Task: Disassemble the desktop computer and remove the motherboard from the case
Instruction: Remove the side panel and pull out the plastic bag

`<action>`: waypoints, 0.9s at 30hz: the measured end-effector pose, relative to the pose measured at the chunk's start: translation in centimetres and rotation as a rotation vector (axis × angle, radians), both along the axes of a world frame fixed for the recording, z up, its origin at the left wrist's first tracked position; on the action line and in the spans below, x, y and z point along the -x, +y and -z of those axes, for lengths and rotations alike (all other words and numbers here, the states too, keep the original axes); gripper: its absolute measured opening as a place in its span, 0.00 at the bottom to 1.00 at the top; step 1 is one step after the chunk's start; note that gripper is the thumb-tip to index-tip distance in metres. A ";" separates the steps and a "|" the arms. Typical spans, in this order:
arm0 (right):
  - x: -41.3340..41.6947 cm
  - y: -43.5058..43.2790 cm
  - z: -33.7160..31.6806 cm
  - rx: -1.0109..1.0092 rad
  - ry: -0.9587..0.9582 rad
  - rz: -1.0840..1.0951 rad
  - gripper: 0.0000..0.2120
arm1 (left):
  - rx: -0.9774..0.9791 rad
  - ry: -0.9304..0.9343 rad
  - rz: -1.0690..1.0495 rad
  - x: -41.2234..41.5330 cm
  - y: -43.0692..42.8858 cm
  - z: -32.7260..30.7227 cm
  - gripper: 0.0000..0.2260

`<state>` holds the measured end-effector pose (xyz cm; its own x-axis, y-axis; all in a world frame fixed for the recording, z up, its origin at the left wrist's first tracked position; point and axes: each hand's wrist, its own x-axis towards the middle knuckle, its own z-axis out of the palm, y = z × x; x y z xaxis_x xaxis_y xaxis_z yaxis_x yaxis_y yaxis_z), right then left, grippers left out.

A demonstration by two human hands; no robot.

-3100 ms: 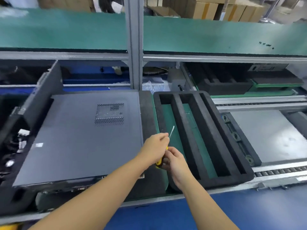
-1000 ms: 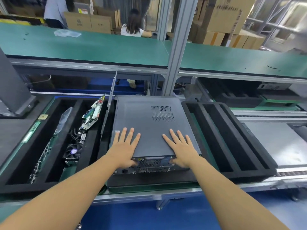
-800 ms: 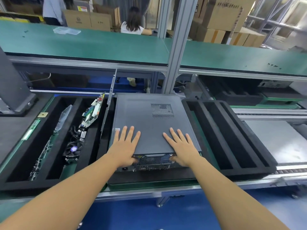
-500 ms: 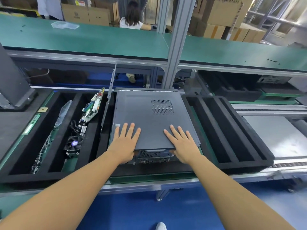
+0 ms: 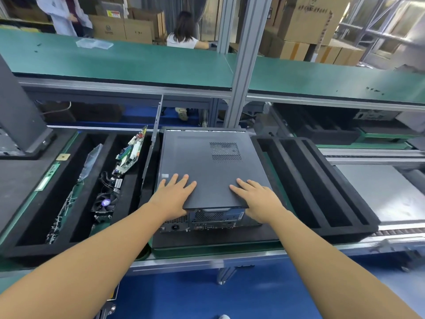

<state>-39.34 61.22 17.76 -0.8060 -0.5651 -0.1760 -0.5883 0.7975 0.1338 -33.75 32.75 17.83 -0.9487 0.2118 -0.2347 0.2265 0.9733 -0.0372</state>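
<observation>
One dark grey metal computer case (image 5: 207, 223) is lying flat on the green surface (image 5: 207, 250). Its one flat grey lid (image 5: 207, 171) is sticking out past the near end, where the plugs are showing. The left hand (image 5: 171, 199) and the right hand (image 5: 258, 200) are both pressing on the lid's near end, each grip spread flat with straight fingers, clamping nothing. The left black foam tray (image 5: 69, 249) is holding one green circuit board (image 5: 131, 153) and one black fan (image 5: 104, 202). The right black foam tray (image 5: 345, 233) is showing three long slots.
</observation>
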 end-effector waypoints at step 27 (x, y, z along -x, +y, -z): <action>-1.6 -8.8 -7.4 0.333 0.311 -0.139 0.25 | -0.207 0.833 0.152 -1.5 -0.3 -6.5 0.30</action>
<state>-37.73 52.45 25.15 -0.7048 -0.6557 0.2706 -0.6648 0.7437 0.0706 -32.24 32.47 24.30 -0.7522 0.3115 0.5806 0.3321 0.9403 -0.0741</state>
